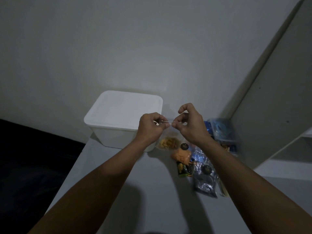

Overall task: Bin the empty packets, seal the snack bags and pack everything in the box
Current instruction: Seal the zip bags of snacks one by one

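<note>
Sealing step in hand: both hands hold a clear snack bag (168, 141) up off the bench (152, 191), just right of the white box (121, 119). Left hand (150, 126) and right hand (190, 125) each pinch the bag's top strip, fingers curled, thumb against forefinger, the two pinch points close together near mid-strip. Bag hangs below the hands with yellow-orange snack pieces at the bottom. Can't tell how much of the strip is closed already; too dim and thin to read.

Box lid is on, so nothing can be packed yet.

Other items on the bench, right of the held bag:
- orange snack bag (181, 153) with a dark round sticker
- small green-and-black packet (184, 168)
- crinkled clear-blue bag (205, 176), looks flat, possibly empty
- blue packets (219, 130) further back by the white shelf unit (273, 98)

No bin in view.

Judgement: early in the task; one bag being sealed, rest untouched. Next move calls for running the pinch along the strip to both ends, checking it holds, then freeing a hand to lift the lid before the bag goes in. Risk: a partial seal spilling pieces once the bag is laid flat.
</note>
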The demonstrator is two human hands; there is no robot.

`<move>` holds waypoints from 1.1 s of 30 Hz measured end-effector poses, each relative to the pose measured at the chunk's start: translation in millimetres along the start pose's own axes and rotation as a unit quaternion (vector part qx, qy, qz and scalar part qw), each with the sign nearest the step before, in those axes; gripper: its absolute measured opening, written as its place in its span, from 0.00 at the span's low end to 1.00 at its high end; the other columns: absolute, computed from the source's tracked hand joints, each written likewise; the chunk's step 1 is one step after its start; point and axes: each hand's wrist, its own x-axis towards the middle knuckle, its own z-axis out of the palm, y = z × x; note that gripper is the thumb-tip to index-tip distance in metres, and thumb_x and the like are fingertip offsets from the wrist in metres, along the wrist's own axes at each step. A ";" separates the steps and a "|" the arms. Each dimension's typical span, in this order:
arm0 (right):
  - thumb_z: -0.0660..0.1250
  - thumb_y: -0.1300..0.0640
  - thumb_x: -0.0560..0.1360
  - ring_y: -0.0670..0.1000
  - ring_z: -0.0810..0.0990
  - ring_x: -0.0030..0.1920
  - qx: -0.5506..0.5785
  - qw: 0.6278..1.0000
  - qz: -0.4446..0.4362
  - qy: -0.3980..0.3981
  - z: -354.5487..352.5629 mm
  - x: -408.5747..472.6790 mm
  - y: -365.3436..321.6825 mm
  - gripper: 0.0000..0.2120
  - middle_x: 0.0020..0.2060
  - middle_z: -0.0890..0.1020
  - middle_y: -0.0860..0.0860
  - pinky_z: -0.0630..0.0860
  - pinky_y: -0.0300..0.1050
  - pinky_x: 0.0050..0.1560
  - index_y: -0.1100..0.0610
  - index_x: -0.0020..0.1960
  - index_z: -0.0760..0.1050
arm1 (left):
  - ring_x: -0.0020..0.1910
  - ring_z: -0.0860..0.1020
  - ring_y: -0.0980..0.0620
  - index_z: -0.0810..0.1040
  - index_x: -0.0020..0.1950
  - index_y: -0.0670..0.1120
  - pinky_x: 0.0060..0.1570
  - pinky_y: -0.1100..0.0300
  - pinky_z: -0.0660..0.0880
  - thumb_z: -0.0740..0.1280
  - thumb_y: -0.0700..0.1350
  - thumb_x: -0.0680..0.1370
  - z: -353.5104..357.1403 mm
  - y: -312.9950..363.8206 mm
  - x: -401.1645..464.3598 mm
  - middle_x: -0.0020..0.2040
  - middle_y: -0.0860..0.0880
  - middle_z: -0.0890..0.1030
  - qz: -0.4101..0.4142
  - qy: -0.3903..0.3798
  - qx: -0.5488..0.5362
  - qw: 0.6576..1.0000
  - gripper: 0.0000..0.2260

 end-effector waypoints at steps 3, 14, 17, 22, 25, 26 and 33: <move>0.74 0.63 0.71 0.51 0.83 0.43 0.008 1.000 0.008 -0.014 -3.6 0.0 -0.2 0.19 0.39 0.84 0.50 0.80 0.53 0.47 0.51 0.54 0.68 | 0.36 0.77 0.57 0.81 0.38 0.47 0.38 0.66 0.71 0.74 0.37 0.69 1.1 -1.2 0.7 0.35 0.53 0.80 -0.006 0.012 0.011 1.000 0.06; 0.76 0.66 0.68 0.48 0.84 0.39 0.034 0.999 0.032 -0.007 -9.2 1.7 0.0 0.20 0.35 0.84 0.51 0.83 0.48 0.44 0.53 0.50 0.69 | 0.38 0.78 0.61 0.83 0.42 0.42 0.36 0.77 0.71 0.76 0.39 0.69 -2.4 0.2 -1.2 0.36 0.51 0.81 0.001 -0.031 -0.006 0.999 0.04; 0.75 0.66 0.69 0.48 0.84 0.41 0.035 0.998 0.041 -0.020 -10.0 1.2 1.1 0.19 0.37 0.85 0.51 0.83 0.51 0.47 0.52 0.53 0.70 | 0.36 0.77 0.61 0.83 0.40 0.43 0.35 0.78 0.70 0.75 0.39 0.70 -1.8 -1.2 -1.1 0.36 0.51 0.81 0.004 -0.017 0.006 1.000 0.03; 0.74 0.68 0.69 0.47 0.84 0.39 -0.007 0.999 0.033 -0.009 -12.3 2.8 2.7 0.18 0.36 0.83 0.51 0.83 0.48 0.46 0.49 0.43 0.71 | 0.37 0.79 0.58 0.83 0.40 0.43 0.38 0.72 0.72 0.76 0.39 0.69 -4.6 -4.6 0.2 0.36 0.51 0.82 -0.005 -0.027 0.002 1.000 0.04; 0.74 0.69 0.69 0.45 0.84 0.37 0.015 0.999 0.046 -0.005 -15.0 2.3 3.8 0.17 0.35 0.84 0.53 0.82 0.40 0.42 0.52 0.44 0.71 | 0.37 0.80 0.54 0.83 0.39 0.44 0.40 0.66 0.76 0.78 0.38 0.66 -11.3 -5.1 2.2 0.36 0.48 0.83 -0.017 -0.018 -0.014 1.000 0.06; 0.75 0.69 0.69 0.44 0.84 0.36 0.027 0.998 0.055 -0.007 -15.6 2.3 3.7 0.16 0.35 0.84 0.53 0.81 0.37 0.39 0.53 0.47 0.72 | 0.36 0.80 0.56 0.83 0.39 0.43 0.39 0.67 0.76 0.78 0.38 0.65 -13.5 -5.3 3.0 0.36 0.48 0.83 -0.023 -0.012 -0.018 0.999 0.06; 0.74 0.67 0.70 0.45 0.84 0.41 -0.013 0.998 0.056 -0.027 -19.0 5.1 5.1 0.18 0.41 0.86 0.53 0.80 0.40 0.43 0.54 0.56 0.74 | 0.31 0.79 0.66 0.85 0.39 0.40 0.37 0.74 0.74 0.79 0.36 0.64 -21.3 -6.8 2.2 0.33 0.54 0.82 -0.032 0.004 -0.031 0.999 0.07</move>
